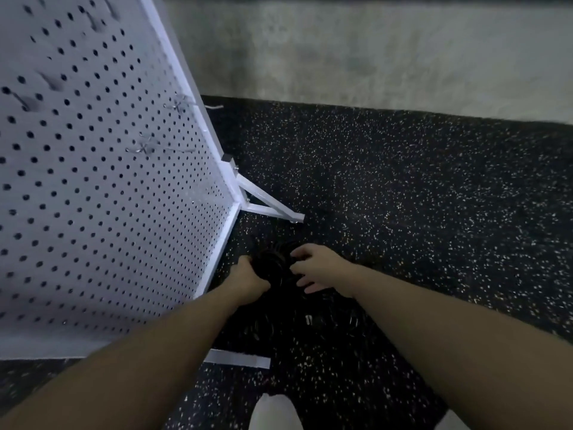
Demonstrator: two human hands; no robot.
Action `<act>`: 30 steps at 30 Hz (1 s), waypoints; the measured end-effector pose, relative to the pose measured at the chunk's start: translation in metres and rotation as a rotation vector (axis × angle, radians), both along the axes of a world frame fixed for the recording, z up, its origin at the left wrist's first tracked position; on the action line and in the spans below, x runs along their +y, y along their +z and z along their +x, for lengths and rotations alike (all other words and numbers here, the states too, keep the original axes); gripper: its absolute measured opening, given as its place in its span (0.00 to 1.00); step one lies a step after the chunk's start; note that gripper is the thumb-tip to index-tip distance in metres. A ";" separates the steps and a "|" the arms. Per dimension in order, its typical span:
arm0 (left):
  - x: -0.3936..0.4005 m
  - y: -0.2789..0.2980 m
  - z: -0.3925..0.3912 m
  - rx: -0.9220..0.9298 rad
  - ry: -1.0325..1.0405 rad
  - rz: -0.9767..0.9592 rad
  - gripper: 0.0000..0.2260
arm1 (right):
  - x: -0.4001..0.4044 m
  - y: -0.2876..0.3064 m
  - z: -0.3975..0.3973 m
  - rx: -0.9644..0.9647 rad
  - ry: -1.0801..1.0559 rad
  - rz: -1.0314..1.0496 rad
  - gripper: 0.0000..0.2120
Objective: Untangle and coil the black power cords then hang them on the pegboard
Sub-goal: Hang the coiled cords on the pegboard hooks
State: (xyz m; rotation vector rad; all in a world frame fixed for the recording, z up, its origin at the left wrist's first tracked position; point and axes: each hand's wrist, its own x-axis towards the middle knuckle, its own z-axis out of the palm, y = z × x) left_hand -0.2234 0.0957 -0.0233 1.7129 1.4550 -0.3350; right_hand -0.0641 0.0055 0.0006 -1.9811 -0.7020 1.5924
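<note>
The black power cord bundle (273, 268) lies low over the speckled floor (403, 212), just beside the lower right corner of the pegboard (108, 181), and is held between both hands. Motion blur and the dark floor hide how many loops it contains; further dark cord appears to lie on the floor below the hands, where a plug with two light prongs (308, 320) shows faintly.

Hand state:
- Left hand (246, 279): fingers curled round the left side of the bundle, gripping it.
- Right hand (313, 268): thumb and upper fingers close on the right side of the bundle; the lower fingers are spread and loose. Whether this is a firm pinch or only a touch cannot be told.

Step in hand, as judged: coiling or gathering the cord. Hanging has not begun; no cord is seen on the board.

Surroundings: the white pegboard stands tilted in the view on a white frame with an angled foot (269, 206). Several wire hooks (145, 147) project from its face, all bare. A grey wall (372, 57) stands behind.

Next move, as judged: secure the loops in one hand so they do not spring apart, lift the coil clear of the floor, and bring an open loop over a free hook
</note>
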 end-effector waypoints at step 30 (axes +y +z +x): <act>-0.035 0.254 0.003 -0.910 0.178 0.055 0.17 | -0.033 0.228 0.013 -0.011 -0.368 0.815 0.09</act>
